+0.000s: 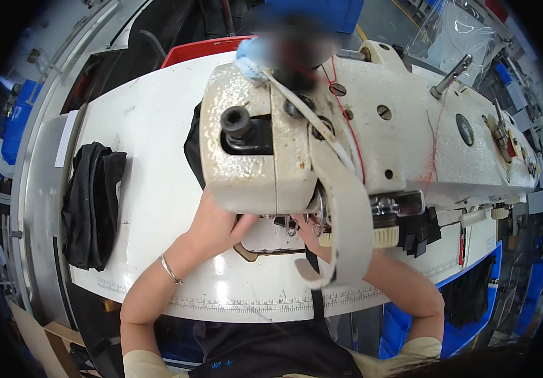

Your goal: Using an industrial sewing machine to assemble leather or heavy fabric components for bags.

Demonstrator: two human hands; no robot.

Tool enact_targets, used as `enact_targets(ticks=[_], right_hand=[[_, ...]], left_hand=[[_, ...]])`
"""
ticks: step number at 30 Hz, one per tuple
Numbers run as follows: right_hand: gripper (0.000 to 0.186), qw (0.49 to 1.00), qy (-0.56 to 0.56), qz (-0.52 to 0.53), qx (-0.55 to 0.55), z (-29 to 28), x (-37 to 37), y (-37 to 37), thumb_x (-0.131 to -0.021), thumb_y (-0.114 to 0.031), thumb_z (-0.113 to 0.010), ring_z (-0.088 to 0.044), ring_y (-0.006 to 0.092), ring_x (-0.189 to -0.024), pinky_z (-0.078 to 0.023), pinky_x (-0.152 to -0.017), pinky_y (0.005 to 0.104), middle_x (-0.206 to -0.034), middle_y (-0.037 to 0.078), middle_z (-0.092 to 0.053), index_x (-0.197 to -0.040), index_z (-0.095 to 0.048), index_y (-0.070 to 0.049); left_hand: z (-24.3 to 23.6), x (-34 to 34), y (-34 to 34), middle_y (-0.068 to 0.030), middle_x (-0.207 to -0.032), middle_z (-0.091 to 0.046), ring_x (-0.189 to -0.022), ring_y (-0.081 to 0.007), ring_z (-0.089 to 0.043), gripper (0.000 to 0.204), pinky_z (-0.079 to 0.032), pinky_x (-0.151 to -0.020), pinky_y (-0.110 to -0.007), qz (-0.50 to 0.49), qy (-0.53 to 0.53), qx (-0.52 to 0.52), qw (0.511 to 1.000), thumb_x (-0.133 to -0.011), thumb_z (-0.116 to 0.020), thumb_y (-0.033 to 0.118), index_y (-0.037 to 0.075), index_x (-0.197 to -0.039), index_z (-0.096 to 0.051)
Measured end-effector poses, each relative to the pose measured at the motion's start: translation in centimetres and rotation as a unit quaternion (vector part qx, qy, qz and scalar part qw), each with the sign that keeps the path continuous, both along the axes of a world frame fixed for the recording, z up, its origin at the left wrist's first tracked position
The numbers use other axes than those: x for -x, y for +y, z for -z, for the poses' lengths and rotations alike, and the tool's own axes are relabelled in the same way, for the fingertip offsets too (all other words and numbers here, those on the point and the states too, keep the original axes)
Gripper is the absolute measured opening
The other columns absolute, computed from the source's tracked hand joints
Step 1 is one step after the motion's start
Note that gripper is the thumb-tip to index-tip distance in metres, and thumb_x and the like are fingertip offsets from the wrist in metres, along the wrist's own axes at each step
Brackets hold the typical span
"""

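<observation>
A cream-coloured sewing machine [240, 183] stands over the white table and hides much of both hands. My left hand [216, 222] reaches in under the left side of its head, thumb pointing toward the needle area; the other fingers are hidden. My right hand [311, 234] comes in from the other side, close to the needle area, its fingers mostly covered by machine parts. A narrow black strap [317, 302] runs from beside my right hand over the table's front edge. Black fabric [193, 148] shows past the machine head's left side. What either hand grips cannot be made out.
A folded black fabric piece [95, 208] lies at the table's left. Small black pieces [419, 233] sit right of the machine, near a red-handled tool [462, 249]. A blue bin [492, 286] with black material stands at lower right. Behind the table is a red bin [205, 49].
</observation>
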State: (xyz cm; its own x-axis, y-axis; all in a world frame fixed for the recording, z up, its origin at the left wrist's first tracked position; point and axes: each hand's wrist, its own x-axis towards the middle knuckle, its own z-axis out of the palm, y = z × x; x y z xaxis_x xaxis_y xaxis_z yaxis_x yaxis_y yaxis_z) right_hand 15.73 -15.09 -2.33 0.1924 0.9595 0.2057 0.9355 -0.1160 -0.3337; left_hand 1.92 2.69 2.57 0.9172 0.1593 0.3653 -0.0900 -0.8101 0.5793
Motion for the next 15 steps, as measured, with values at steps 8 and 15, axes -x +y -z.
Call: enact_targets(ticks=[8,15], right_hand=[[0.033,0.809,0.481,-0.248,0.230,-8.2,4.6,-3.8,-0.090,-0.011,-0.059,-0.056,0.0155,-0.094,-0.044,-0.081,0.0289,-0.098,0.007,-0.056,-0.123,-0.059,-0.011],[0.021,0.675,0.710,-0.069,0.191,-6.8,6.6,-4.0,-0.090,-0.009,-0.059,-0.062,0.0087,-0.068,-0.049,-0.061,0.0222,-0.079,0.009,-0.065,-0.105,-0.056,0.005]], left_hand=[[-5.1,5.1,-4.9,-0.0123,-0.107,-0.056,-0.097,-0.0282,-0.052,0.046,-0.043,-0.085,-0.039,0.070,0.225,-0.128,0.963,-0.065,-0.072,0.016,0.004,-0.108,-0.061],[-4.4,5.7,-1.1,-0.0071,-0.077,-0.057,-0.076,-0.0240,-0.059,0.027,-0.047,-0.068,-0.033,0.177,0.158,-0.192,0.952,-0.069,-0.067,0.015,0.005,-0.089,-0.051]])
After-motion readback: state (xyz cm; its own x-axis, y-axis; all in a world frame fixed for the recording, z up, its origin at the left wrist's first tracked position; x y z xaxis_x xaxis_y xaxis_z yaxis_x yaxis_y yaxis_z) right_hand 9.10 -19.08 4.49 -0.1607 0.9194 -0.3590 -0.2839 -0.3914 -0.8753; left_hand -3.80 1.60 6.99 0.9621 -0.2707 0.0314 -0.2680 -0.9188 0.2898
